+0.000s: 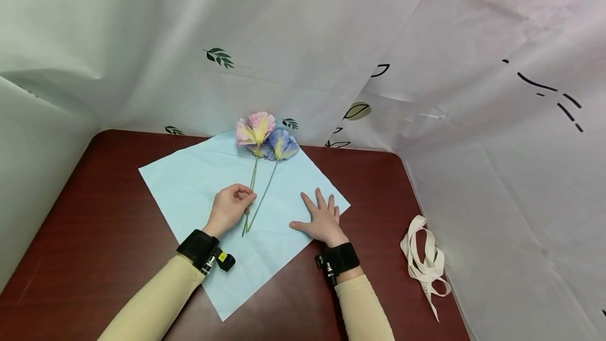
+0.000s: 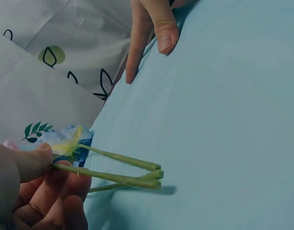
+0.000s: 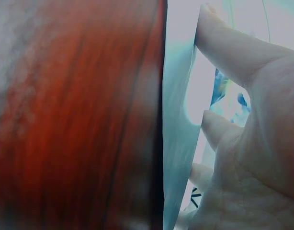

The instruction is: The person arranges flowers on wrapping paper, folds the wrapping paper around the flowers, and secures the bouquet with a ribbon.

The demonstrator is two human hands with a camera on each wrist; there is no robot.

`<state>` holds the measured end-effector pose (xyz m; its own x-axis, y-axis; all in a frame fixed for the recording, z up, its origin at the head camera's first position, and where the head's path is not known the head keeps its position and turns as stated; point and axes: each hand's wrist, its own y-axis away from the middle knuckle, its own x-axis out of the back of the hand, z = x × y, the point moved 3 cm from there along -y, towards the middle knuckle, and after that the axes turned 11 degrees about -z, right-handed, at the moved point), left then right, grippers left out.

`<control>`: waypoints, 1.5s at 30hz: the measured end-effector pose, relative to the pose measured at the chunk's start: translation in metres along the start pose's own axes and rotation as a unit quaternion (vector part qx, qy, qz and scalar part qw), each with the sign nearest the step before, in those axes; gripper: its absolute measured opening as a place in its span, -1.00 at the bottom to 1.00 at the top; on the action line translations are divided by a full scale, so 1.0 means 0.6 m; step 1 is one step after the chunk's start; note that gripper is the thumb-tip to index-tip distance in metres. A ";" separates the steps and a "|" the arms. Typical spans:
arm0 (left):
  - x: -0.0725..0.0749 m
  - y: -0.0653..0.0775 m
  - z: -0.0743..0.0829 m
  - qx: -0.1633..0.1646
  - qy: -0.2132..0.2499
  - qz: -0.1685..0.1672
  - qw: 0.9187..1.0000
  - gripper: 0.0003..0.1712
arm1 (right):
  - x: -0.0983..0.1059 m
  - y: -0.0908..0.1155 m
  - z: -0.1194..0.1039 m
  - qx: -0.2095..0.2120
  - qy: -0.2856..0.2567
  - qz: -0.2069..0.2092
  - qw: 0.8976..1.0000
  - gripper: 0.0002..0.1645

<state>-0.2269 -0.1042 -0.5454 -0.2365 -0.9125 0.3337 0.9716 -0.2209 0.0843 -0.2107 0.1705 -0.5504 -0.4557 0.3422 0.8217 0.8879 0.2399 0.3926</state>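
A light blue wrapping sheet [image 1: 199, 172] lies at an angle over the table. On its upper part rest a pink-and-yellow artificial flower [image 1: 256, 128] and a blue one [image 1: 282, 146], their long green stems pointing toward me. My left hand [image 1: 230, 207] pinches a green stem [image 2: 113, 177] between thumb and fingers; in the left wrist view several stem ends sit close together past the fingers. With fingers spread, my right hand [image 1: 323, 221] rests on the right side of the sheet, near its corner. The right wrist view shows the spread fingers [image 3: 233, 52] at the sheet.
The dark red-brown table [image 1: 94, 236] extends around the sheet. At its right edge lies a loosely looped cream ribbon [image 1: 426, 262]. Pale cloth [image 1: 303, 41] with leaf prints hangs behind the table and along its sides.
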 end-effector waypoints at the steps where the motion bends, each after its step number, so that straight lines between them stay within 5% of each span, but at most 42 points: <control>1: -0.001 -0.001 -0.001 0.000 -0.008 0.001 1.000 -0.81 | 0.000 0.000 0.000 -0.001 0.001 -0.001 1.000 0.13; 11: -0.004 -0.008 -0.010 0.013 -0.097 0.020 0.995 -0.73 | -0.002 -0.001 0.000 -0.011 0.005 -0.010 1.000 0.13; 45: 0.005 -0.006 -0.019 0.013 -0.071 0.021 0.997 -0.70 | -0.006 -0.002 0.002 -0.010 -0.008 -0.012 1.000 0.13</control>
<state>-0.2312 -0.1101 -0.5554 -0.1959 -0.8622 0.4671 0.9806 -0.1730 0.0919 -0.2104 0.1701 -0.5545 -0.4777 0.3514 0.8052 0.8777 0.2292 0.4207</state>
